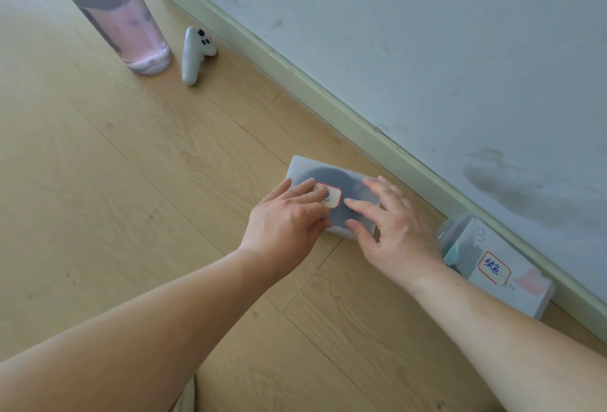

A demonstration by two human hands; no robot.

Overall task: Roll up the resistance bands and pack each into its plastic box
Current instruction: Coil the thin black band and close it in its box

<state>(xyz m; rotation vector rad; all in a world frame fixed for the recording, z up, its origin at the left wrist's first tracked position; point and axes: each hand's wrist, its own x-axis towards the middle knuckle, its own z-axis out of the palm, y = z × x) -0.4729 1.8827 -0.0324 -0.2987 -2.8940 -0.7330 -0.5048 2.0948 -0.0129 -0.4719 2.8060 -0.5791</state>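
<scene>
A frosted plastic box point(307, 168) lies on the wooden floor near the wall, lid down. A dark rolled resistance band point(341, 181) shows through the lid as a round shape, beside a red-bordered label point(332, 196). My left hand point(285, 224) lies on the box's left half, fingers flat over the label. On the right half my right hand point(391, 224) presses with spread, straight fingers, thumb at the front edge. A second frosted box point(512, 273) with a red-bordered label lies to the right by the skirting board, pale green and pink shapes showing inside.
A tall clear water bottle point(118, 17) with pinkish liquid stands at the back left. A white handheld controller point(193, 53) lies beside it. The wall and skirting board point(328, 99) run diagonally along the right.
</scene>
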